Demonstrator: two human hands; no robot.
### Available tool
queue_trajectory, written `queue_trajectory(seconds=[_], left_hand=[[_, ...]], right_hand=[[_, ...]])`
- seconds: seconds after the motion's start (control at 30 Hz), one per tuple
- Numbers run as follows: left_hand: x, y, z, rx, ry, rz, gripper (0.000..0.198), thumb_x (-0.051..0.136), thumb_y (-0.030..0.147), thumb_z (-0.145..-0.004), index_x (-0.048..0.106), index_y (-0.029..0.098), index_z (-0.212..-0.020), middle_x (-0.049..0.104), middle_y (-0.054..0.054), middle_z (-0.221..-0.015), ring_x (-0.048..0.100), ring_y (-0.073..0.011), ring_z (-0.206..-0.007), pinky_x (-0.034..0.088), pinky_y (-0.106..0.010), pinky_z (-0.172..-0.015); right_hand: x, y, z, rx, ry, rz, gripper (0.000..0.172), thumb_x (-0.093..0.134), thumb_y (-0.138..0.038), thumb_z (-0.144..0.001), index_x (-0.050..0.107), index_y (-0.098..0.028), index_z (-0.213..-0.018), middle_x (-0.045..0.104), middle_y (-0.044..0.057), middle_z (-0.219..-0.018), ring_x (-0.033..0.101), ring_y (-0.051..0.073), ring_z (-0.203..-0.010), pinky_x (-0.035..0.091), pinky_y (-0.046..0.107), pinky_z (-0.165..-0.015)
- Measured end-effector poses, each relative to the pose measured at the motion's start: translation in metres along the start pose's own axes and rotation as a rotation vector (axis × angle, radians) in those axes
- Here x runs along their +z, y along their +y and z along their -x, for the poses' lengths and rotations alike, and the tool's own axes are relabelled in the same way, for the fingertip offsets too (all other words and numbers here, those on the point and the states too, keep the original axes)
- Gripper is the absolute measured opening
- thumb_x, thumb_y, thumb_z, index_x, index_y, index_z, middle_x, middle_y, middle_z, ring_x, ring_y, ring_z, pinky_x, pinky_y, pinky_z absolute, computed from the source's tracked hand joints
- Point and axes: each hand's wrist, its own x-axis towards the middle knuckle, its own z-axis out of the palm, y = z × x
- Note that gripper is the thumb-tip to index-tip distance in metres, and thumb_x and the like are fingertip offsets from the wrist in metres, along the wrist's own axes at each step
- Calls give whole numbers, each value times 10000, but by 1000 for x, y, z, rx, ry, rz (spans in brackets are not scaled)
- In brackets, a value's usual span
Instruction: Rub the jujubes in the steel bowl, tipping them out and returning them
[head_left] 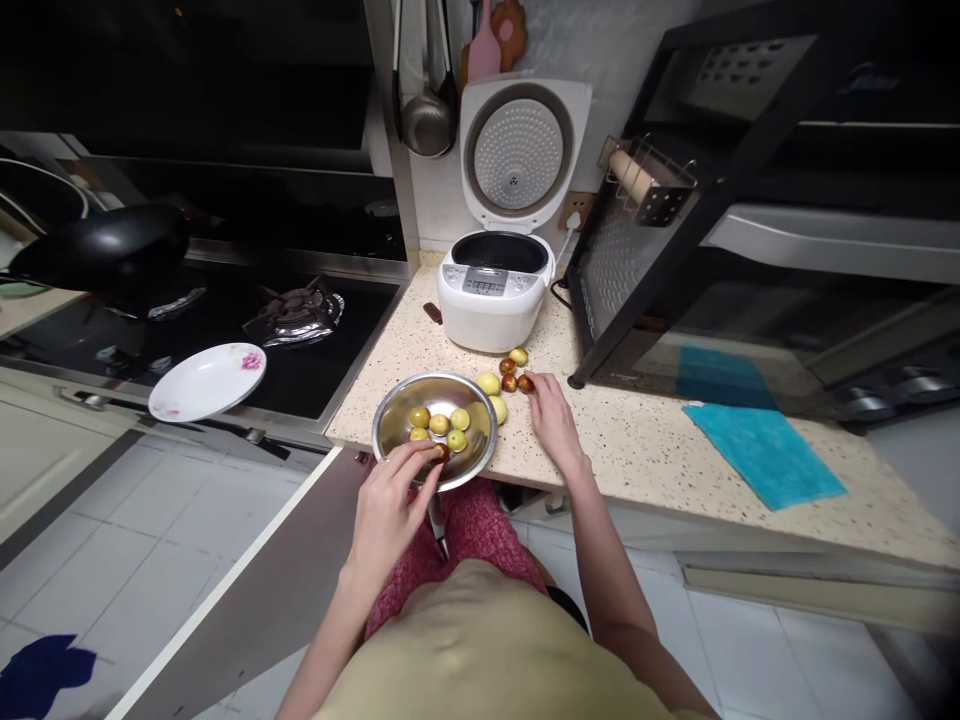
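A steel bowl (387, 455) at the counter's front edge holds several yellow-green jujubes (439, 425). Over its near side, my left hand (391, 500) is closed, with a dark red jujube (441, 454) pinched between thumb and fingertips. My right hand (553, 425) reaches onto the counter right of the bowl, its fingertips closed on a red-brown jujube (523, 384). Beside that one lie other brown jujubes (508, 382) and a yellowish one (518, 355). Two larger pale-yellow fruits (488, 383) rest between the bowl and this group.
Behind the fruit stands a white rice cooker (491, 310) with its lid up. A black-framed rack with an oven (825, 300) is on the right, near a turquoise cloth (765, 455). Leftward, a floral white plate (208, 382) overhangs the stove edge, and a wok (112, 245) sits behind it.
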Motion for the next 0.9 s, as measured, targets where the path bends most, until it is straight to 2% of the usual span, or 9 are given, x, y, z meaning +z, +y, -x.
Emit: queue_trajectory(seconds=[0.13,0.33,0.53,0.73,0.9], left_hand=[[2,1,0,16,3,10,158,587,239,-1034,696,247,-1147,746,-56,-1189,729,-233,-1100,618,-387,-940],[4,2,1,27,7,40,163,582,233,-1032,707,244,-1135,754,-57,-1184,739,-227,-1089,596,-397,-1001],[4,2,3,28,8,49,169,573,233,-1038,709,243,-1137,755,-65,-1181,738,-226,-1092,596,-392,-997],[5,-1,4,37,14,32,165,582,216,-1034,704,233,-1144,749,-63,-1190,730,-218,-1091,588,-379,-986],[0,-13,5,-1,35,-27,148,584,235,-1035,701,233,-1126,741,-61,-1204,720,-229,-1120,579,-383,-986]], right_hand=[[4,2,-2,35,35,36,435,401,-81,-934,601,-188,-1305,603,145,-1151,618,289,-1090,550,499,-992],[9,2,-2,32,7,28,441,388,-47,-905,568,-194,-1279,600,165,-1323,578,297,-1222,503,512,-1066],[6,1,-2,58,-1,-15,281,435,-111,-941,586,-200,-1160,619,125,-1122,634,275,-1045,545,436,-937],[8,3,0,74,-2,-51,245,475,-177,-951,579,-208,-1171,647,127,-1117,633,285,-1019,536,441,-899],[8,1,1,81,-2,-52,215,499,-192,-927,559,-208,-1132,664,115,-1045,630,281,-954,527,433,-866]])
